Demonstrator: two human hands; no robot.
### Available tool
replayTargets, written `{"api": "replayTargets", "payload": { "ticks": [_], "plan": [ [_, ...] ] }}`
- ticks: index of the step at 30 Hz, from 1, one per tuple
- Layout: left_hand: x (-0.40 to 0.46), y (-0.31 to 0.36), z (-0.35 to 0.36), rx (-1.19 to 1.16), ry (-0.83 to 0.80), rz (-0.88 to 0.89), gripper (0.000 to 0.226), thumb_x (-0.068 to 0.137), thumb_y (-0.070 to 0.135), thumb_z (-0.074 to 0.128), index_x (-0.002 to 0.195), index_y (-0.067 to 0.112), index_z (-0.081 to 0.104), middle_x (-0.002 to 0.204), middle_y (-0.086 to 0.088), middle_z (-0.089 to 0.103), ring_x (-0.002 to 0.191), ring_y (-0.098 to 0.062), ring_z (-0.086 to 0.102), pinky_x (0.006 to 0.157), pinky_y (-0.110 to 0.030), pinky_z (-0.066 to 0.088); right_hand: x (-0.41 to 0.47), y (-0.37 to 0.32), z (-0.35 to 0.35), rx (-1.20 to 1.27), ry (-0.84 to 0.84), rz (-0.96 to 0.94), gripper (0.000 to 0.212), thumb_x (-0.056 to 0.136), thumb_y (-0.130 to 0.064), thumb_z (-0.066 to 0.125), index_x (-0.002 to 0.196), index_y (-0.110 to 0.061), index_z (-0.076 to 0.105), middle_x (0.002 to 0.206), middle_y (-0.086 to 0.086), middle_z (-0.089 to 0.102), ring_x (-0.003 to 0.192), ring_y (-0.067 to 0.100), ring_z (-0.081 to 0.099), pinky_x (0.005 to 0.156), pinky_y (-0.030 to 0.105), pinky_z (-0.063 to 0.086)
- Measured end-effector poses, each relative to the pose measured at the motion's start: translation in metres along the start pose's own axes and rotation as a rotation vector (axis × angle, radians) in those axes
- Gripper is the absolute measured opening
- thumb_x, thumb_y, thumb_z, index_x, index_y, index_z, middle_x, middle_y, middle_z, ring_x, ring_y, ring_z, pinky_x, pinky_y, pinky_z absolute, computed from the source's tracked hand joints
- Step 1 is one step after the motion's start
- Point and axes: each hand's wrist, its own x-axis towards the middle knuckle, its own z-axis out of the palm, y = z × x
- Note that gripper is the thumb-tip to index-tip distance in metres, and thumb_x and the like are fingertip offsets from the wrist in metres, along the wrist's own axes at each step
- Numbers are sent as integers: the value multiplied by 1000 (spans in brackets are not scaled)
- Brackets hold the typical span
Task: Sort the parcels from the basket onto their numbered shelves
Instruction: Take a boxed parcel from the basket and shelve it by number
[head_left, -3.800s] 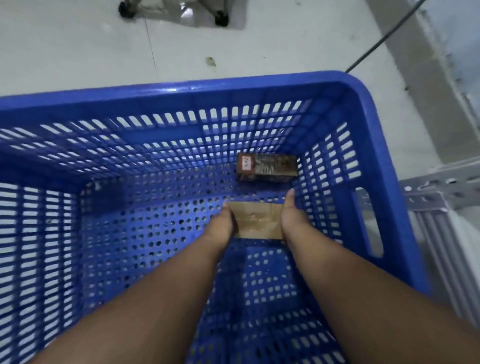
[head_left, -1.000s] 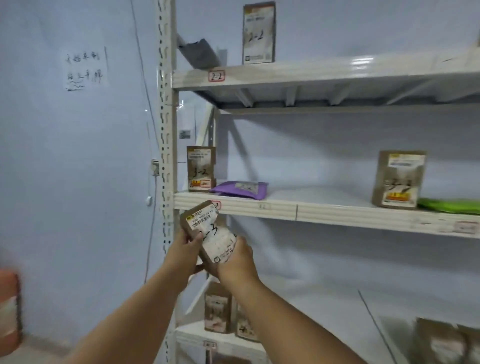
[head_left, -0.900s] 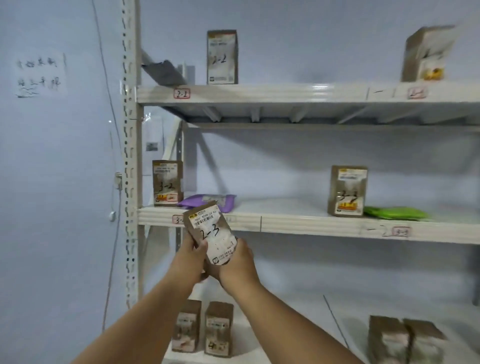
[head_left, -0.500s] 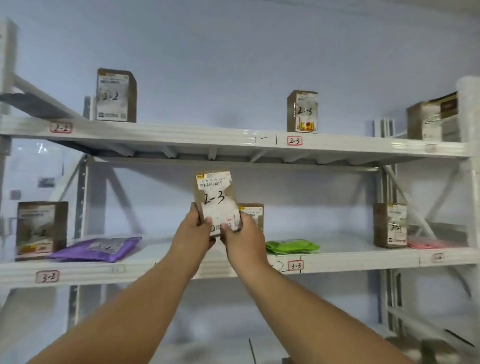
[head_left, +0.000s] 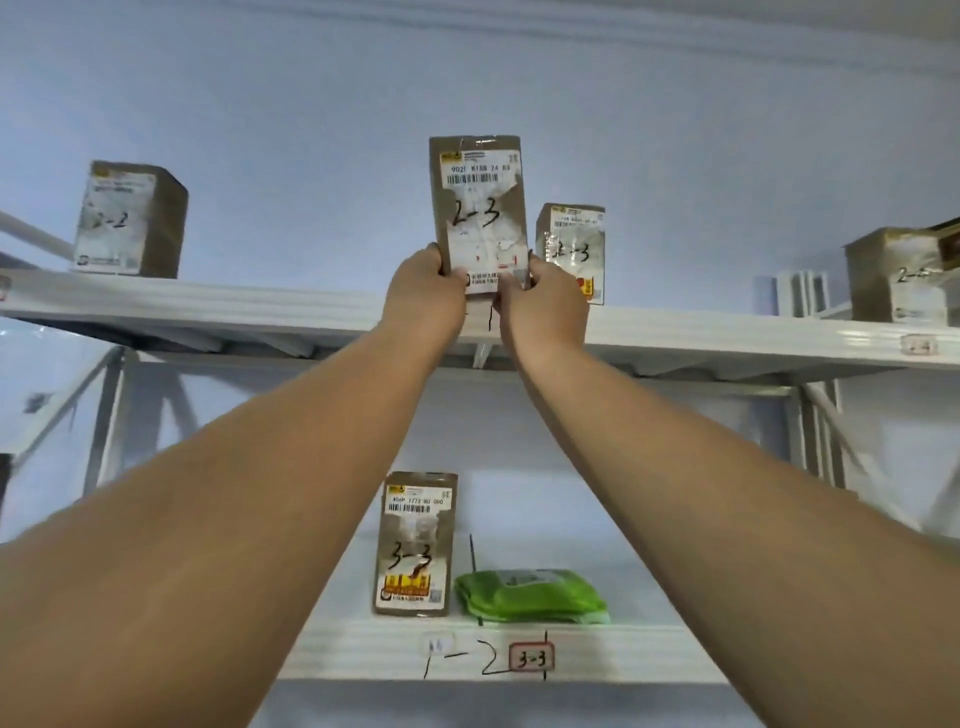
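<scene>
I hold a brown cardboard parcel (head_left: 478, 208) upright with "2-3" handwritten on its white label. My left hand (head_left: 423, 296) grips its lower left edge and my right hand (head_left: 543, 306) its lower right edge. The parcel is raised at the front edge of the upper white shelf (head_left: 260, 312). Just behind and to the right stands another parcel marked "2-3" (head_left: 574, 244). The basket is out of view.
A "2-2" parcel (head_left: 127, 221) stands on the upper shelf at left, another box (head_left: 904, 275) at far right. The lower shelf (head_left: 597, 654), tagged "3-3", carries a "3-3" parcel (head_left: 415, 545) and a green pouch (head_left: 532, 595).
Both hands lifted the 2-3 parcel from the basket and carried it rightward along the rack, then up from lower-shelf height to the upper shelf's edge. My view tilted upward.
</scene>
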Motion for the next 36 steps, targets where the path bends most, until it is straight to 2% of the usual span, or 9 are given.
{"api": "replayTargets", "payload": {
  "ticks": [4, 11, 15, 18, 23, 25, 27, 30, 36],
  "plan": [
    [33, -9, 18, 159, -4, 33, 27, 96, 21, 46, 115, 10, 63, 114, -9, 66, 105, -28, 60, 85, -30, 45, 32, 14, 8, -72, 3, 17, 20, 94, -27, 57, 92, -9, 67, 92, 6, 67, 84, 22, 61, 61, 22, 35],
    [77, -34, 44, 409, -1, -3, 18, 96, 29, 46, 92, 16, 57, 100, -6, 62, 110, -31, 57, 109, -50, 32, 70, 28, 25, -347, -127, 104, 12, 93, -21, 62, 95, -9, 62, 85, 4, 59, 73, 21, 55, 47, 24, 32],
    [83, -37, 53, 599, -11, -15, 22, 95, 31, 46, 96, 15, 61, 91, -3, 61, 108, -27, 55, 117, -48, 15, 81, 35, 31, -381, -156, 144, 18, 92, -22, 63, 84, -12, 50, 82, 4, 54, 73, 23, 52, 48, 25, 33],
    [81, -35, 55, 619, -23, -49, 17, 87, 24, 48, 73, 15, 50, 69, 2, 46, 88, -24, 47, 115, -46, 18, 81, 32, 31, -381, -144, 160, 9, 89, -14, 60, 85, -12, 52, 82, 4, 57, 74, 25, 56, 55, 26, 39],
    [73, -24, 47, 566, -82, -62, 21, 83, 17, 51, 66, 17, 40, 69, 1, 44, 94, -25, 51, 112, -46, 29, 70, 25, 25, -381, -138, 152, 6, 90, -10, 56, 95, -12, 58, 92, 6, 58, 82, 23, 53, 67, 28, 41],
    [65, -26, 39, 507, -101, -12, 19, 86, 21, 53, 70, 17, 44, 76, 0, 50, 105, -28, 56, 105, -39, 37, 61, 27, 24, -320, -87, 137, 7, 93, -16, 58, 97, -11, 60, 102, 7, 64, 92, 23, 60, 68, 27, 41],
    [54, -33, 28, 440, -123, 18, 15, 90, 25, 53, 98, 13, 54, 107, -8, 59, 119, -29, 52, 92, -29, 38, 50, 31, 25, -293, 9, 71, 20, 96, -21, 56, 109, -6, 63, 112, 9, 65, 104, 25, 62, 71, 25, 41],
    [33, -47, -4, 398, -75, 13, 53, 96, 30, 44, 145, 13, 35, 151, -4, 38, 137, -22, 35, 103, -28, 31, 29, 28, 34, -350, 115, -246, 32, 100, -22, 46, 128, -9, 56, 123, 8, 58, 118, 25, 51, 86, 27, 39],
    [-24, -87, -131, 598, 154, -71, 47, 93, 26, 41, 140, 23, 48, 146, -1, 47, 130, -20, 45, 105, -28, 34, -42, -24, 123, -178, -192, -590, 40, 99, -28, 37, 126, -12, 62, 129, 8, 60, 123, 30, 48, 99, 39, 42]
  ]
}}
